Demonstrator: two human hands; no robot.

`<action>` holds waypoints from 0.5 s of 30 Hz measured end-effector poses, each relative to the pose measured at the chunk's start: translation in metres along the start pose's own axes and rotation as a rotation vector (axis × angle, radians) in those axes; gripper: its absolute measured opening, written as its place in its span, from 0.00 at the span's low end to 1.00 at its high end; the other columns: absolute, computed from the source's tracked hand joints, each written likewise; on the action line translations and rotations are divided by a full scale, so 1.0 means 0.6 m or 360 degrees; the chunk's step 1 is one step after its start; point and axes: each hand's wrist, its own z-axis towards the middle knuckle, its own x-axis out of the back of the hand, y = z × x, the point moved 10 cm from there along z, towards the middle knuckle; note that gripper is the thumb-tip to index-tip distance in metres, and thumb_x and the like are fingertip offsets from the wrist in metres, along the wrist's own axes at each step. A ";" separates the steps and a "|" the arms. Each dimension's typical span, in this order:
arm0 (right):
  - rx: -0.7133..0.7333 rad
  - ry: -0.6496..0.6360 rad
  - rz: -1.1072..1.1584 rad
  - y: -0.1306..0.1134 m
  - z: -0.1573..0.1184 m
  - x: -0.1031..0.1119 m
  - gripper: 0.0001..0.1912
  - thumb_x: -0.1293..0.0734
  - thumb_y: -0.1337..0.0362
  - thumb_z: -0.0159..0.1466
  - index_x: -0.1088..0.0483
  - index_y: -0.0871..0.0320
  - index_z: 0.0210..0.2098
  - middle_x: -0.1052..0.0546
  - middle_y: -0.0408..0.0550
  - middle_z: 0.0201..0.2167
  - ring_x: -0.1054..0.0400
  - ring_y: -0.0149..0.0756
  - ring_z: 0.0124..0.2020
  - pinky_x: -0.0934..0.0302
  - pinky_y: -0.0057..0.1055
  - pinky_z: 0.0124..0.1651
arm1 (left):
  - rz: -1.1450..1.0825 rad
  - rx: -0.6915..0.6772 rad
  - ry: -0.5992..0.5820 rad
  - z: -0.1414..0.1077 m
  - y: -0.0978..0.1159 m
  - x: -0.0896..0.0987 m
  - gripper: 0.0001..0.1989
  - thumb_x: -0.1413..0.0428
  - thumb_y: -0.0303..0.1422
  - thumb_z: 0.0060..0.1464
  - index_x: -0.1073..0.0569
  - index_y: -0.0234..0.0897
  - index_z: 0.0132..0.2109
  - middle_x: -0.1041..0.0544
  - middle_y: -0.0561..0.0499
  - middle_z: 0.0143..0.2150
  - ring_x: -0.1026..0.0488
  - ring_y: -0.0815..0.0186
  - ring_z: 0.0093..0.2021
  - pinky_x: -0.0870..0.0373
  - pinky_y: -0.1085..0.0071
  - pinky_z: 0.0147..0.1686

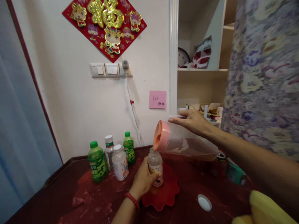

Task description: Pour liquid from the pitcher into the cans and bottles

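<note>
The left hand (143, 179) has its fingers wrapped around a small open bottle (155, 166) standing on a red plate (163, 194) on the worktop (105, 199), while the right hand (192, 121) has its fingers clamped on a tilted clear jug (187, 144) whose pink lid (160, 136) sits just above the bottle's mouth.

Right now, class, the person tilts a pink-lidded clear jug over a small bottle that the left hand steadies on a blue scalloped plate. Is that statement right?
Not quite. The head view shows the scalloped plate is red, not blue. The rest holds: the right hand tilts the pink-lidded clear jug over the small bottle, which the left hand steadies on that plate.
</note>
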 end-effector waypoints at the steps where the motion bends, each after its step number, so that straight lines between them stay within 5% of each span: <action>1: 0.0002 0.0003 -0.0003 -0.001 0.000 0.001 0.32 0.32 0.36 0.57 0.47 0.55 0.19 0.46 0.39 0.20 0.51 0.31 0.24 0.59 0.32 0.27 | -0.0001 -0.0005 -0.0004 0.000 0.001 0.000 0.29 0.37 0.24 0.45 0.32 0.37 0.56 0.23 0.45 0.56 0.28 0.54 0.58 0.36 0.62 0.60; 15: -0.0036 0.0043 -0.0016 0.002 -0.009 0.003 0.33 0.33 0.35 0.56 0.49 0.55 0.18 0.49 0.38 0.19 0.52 0.30 0.23 0.60 0.32 0.27 | -0.0009 -0.0012 -0.0003 0.004 -0.007 -0.002 0.26 0.37 0.24 0.45 0.32 0.36 0.53 0.22 0.45 0.53 0.26 0.55 0.54 0.34 0.63 0.56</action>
